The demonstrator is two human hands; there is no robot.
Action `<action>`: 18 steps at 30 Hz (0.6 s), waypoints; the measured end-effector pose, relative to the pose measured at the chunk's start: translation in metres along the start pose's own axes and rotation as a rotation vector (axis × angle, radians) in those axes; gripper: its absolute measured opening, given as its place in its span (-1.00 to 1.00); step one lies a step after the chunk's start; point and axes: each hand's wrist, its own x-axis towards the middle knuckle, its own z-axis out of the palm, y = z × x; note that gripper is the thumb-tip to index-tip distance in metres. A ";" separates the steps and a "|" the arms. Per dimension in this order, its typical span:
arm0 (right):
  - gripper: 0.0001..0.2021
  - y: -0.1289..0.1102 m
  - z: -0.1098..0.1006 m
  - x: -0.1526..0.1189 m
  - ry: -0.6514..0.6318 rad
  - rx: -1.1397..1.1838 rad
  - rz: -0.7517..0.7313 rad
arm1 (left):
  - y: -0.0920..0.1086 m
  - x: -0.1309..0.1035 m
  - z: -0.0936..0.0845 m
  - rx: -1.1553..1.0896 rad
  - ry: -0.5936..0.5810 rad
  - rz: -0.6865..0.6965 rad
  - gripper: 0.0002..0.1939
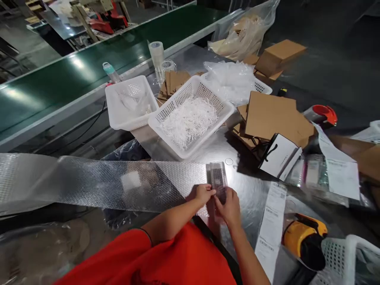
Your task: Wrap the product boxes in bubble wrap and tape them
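A long strip of clear bubble wrap point(166, 178) runs from a roll at the far left to the metal table's front part. At its right end lies a flat rectangular packet point(218, 178) with wrap around it. My left hand point(204, 194) has its fingers bent together on the packet's lower left edge. My right hand point(230, 206) grips the lower right side, its thumb on the near end. What is inside the packet is too blurred to name.
White baskets point(190, 146) stand behind, one with white shredded filler. Cardboard point(271, 118), a white box point(280, 156), a label strip point(270, 229) and a yellow-black tape dispenser point(301, 237) lie to the right. A green conveyor point(89, 67) crosses the back.
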 end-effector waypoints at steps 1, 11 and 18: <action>-0.49 0.000 0.003 0.001 0.003 0.020 -0.066 | 0.000 -0.001 -0.007 0.023 -0.004 -0.003 -0.89; -0.56 -0.053 0.024 -0.023 -0.072 -0.220 -0.048 | 0.006 -0.004 -0.056 0.377 0.026 0.118 -0.76; -0.44 -0.075 0.039 -0.037 -0.072 -0.219 -0.279 | 0.001 -0.005 -0.096 0.398 0.125 0.100 -0.80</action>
